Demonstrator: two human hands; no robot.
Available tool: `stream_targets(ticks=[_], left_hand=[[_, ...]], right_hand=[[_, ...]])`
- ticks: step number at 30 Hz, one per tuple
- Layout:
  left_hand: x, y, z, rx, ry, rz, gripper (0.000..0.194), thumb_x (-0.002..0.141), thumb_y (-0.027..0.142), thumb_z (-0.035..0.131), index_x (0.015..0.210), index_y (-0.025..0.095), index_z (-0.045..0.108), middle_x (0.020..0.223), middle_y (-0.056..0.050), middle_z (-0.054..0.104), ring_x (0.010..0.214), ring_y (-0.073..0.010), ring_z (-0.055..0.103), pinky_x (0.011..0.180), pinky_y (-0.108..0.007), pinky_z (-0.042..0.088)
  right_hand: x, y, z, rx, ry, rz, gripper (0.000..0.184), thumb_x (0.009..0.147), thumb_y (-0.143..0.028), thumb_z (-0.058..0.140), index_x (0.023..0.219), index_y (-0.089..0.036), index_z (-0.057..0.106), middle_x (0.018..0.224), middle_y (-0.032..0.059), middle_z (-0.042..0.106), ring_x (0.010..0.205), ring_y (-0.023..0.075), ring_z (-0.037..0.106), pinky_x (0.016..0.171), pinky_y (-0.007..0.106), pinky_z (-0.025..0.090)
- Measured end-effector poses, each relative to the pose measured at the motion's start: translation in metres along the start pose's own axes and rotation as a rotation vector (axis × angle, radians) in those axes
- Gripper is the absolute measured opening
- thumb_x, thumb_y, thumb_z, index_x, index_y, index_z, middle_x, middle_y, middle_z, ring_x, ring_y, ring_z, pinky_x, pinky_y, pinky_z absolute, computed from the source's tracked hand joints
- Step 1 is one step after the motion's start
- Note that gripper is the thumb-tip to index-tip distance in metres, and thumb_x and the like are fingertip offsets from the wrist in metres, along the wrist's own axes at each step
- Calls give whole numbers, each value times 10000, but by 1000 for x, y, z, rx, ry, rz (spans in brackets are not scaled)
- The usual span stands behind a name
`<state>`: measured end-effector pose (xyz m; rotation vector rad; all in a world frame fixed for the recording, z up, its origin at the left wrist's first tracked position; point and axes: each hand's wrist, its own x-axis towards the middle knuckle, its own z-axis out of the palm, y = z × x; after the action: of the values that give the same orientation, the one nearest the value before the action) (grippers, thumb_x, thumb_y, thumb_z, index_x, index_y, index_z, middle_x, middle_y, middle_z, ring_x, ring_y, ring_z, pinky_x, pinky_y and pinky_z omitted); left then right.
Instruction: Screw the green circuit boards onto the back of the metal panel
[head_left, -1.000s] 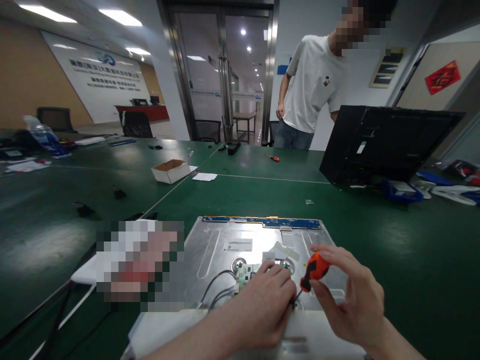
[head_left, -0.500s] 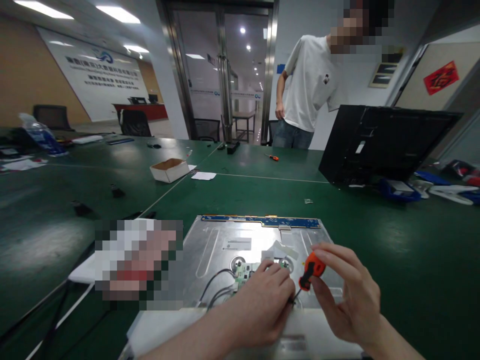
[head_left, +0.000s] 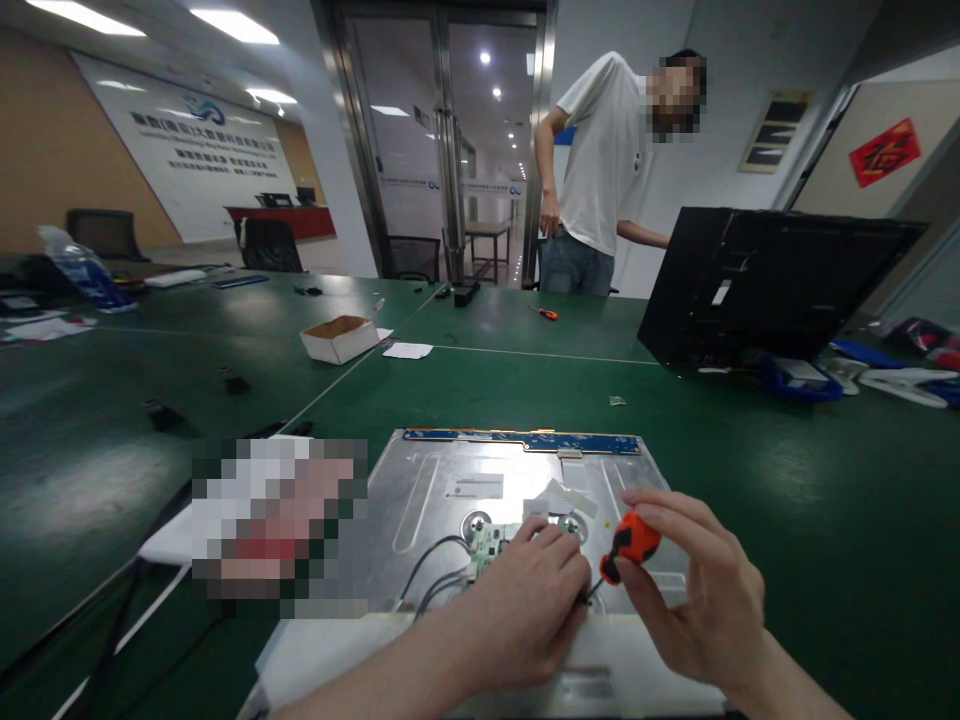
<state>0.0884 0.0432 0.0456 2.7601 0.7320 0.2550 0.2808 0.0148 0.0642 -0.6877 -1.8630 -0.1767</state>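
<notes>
My right hand (head_left: 701,585) pinches the orange and black handle of a screwdriver (head_left: 634,540) between thumb and fingers. Its thin shaft slants down to the left, and the tip is hidden beside my left hand. With fingers curled, my left hand (head_left: 536,590) rests over a green circuit board (head_left: 487,541); whatever its fingertips grip is hidden beneath them. Black cables run from the board's left side. Under both hands lies a silver metal display panel (head_left: 427,480), with a blue circuit strip (head_left: 517,441) along its far edge.
A large black screen housing (head_left: 765,290) stands at the right back, with a person in a white shirt (head_left: 600,160) behind the table. An open small box (head_left: 339,342), another orange-handled screwdriver (head_left: 547,314) and white paper (head_left: 407,351) lie farther off. Cables (head_left: 124,625) run at the left.
The screwdriver handle has shifted slightly right and tilted lower in my right hand. My left hand stays in place. The person behind has bent forward, one arm reaching to the black housing.
</notes>
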Motion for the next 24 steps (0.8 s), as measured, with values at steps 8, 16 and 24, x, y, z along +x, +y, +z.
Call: stream_targets(ticks=[8, 16, 24], left_hand=[[1, 1, 1, -8, -4, -8, 167, 901, 176, 540, 1064, 174, 576, 1099, -87, 631, 1046, -259, 560, 1018, -430, 375], [-1, -1, 5, 2, 23, 10, 175, 934, 190, 509, 1101, 176, 560, 1091, -85, 626, 1036, -259, 566, 1006, -442, 381], [1, 0, 2, -4, 4, 0, 186, 928, 186, 513, 1109, 175, 553, 1117, -96, 628, 1064, -268, 555, 1023, -449, 366]], right_hand=[[-5, 2, 3, 39, -1, 32, 547, 816, -46, 604, 1338, -140, 471, 1107, 103, 642, 1018, 201, 639, 835, 323, 568], [-1, 1, 3, -26, 26, 4, 489, 800, -47, 649, 1254, -169, 514, 1095, 93, 630, 948, 184, 654, 745, 302, 582], [0, -1, 1, 25, -1, 20, 521, 816, -44, 581, 1313, -168, 489, 1147, 136, 675, 1040, 247, 681, 811, 388, 602]])
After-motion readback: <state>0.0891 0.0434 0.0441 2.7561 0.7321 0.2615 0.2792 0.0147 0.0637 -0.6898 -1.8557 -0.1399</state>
